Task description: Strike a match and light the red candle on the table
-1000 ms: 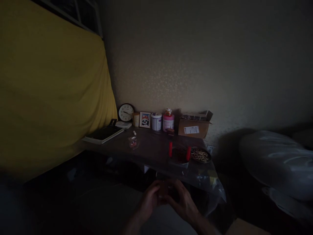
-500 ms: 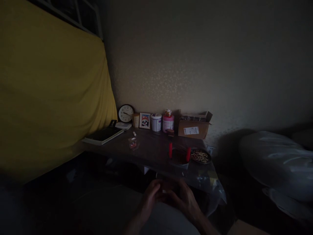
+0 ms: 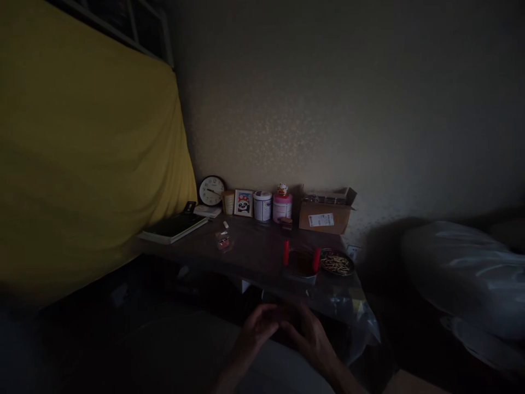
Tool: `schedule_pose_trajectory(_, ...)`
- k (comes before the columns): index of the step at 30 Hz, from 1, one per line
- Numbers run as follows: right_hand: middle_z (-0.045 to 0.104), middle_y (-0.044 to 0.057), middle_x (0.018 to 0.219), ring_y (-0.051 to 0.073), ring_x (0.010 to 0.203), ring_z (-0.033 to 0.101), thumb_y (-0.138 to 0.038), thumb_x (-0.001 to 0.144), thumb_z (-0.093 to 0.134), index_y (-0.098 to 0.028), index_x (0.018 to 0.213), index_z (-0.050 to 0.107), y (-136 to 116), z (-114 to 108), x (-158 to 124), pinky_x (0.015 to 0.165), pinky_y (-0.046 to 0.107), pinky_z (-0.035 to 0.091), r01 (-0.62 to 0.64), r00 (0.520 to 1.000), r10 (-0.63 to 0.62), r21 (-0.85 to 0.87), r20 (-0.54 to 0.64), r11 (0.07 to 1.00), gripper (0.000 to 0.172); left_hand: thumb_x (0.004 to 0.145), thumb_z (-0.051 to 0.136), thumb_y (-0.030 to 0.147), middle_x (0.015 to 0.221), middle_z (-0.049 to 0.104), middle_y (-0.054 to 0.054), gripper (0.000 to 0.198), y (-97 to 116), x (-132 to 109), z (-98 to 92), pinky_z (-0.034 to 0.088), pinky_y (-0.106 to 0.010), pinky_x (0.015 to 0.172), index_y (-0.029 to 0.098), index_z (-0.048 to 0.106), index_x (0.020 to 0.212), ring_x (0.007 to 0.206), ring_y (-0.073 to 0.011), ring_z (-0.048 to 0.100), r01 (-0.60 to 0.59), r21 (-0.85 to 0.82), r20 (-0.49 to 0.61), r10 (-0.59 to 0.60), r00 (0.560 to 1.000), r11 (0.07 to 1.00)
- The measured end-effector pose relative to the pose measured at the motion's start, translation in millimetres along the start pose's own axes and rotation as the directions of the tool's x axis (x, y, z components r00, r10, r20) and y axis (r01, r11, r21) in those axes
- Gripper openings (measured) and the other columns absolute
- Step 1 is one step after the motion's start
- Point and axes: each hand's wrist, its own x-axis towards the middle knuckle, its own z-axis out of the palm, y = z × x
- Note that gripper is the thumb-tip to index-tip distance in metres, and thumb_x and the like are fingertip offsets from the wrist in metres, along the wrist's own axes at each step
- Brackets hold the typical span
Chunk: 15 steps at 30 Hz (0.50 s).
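Note:
Just in front of the table's near edge, my left hand point(image 3: 257, 327) and my right hand point(image 3: 310, 335) meet with fingers curled inward. Something small and dark seems to sit between the fingertips, but the dim light hides its kind. Beyond them, two red candles, a left one point(image 3: 286, 253) and a right one point(image 3: 316, 260), stand upright at a shallow dark dish point(image 3: 301, 275). To its right a round plate point(image 3: 350, 268) bears a heap of matchsticks point(image 3: 335, 262). Neither hand touches these.
Along the wall stand a clock point(image 3: 212, 190), a panda picture frame point(image 3: 243, 203), a white tub point(image 3: 262, 206), a pink tub point(image 3: 282, 209) with a figurine point(image 3: 282, 189), and a cardboard box point(image 3: 324, 219). A notebook point(image 3: 174, 228) and a small clear packet point(image 3: 223, 241) lie left on the table.
My hands have shifted slightly, and the left fingers now cover more of what lies between them. A small pale patch seen there earlier is hidden. The table things have stayed put.

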Motion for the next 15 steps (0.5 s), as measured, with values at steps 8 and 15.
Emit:
schedule_pose_trajectory(8, 0.065, 0.006, 0.101, 0.023, 0.097, 0.061, -0.042, 0.083, 0.053, -0.021, 0.103, 0.058, -8.1, -8.0, 3.4, 0.083, 0.032, 0.049, -0.089, 0.989, 0.113, 0.227, -0.096, 0.970, 0.029, 0.073, 0.064, 0.030, 0.102, 0.067, -0.009, 0.024, 7.2, -3.5, 4.2, 0.043, -0.035, 0.084, 0.019, 0.064, 0.095, 0.101, -0.0256, 0.057, -0.004, -0.100, -0.013, 0.003, 1.000, 0.995)
schedule_pose_trajectory(15, 0.065, 0.003, 0.075, 0.020, 0.072, 0.062, -0.053, 0.076, 0.056, -0.018, 0.082, 0.062, 8.8, -6.8, 6.6, 0.067, 0.029, 0.050, -0.170, 0.947, 0.263, 0.403, -0.187, 0.899, 0.035, 0.072, 0.066, 0.028, 0.098, 0.068, -0.008, 0.019, 8.5, -4.3, 5.6, 0.041, -0.033, 0.085, 0.019, 0.067, 0.089, 0.099, -0.0230, 0.058, 0.054, -0.229, -0.035, -0.064, 0.997, 0.972)
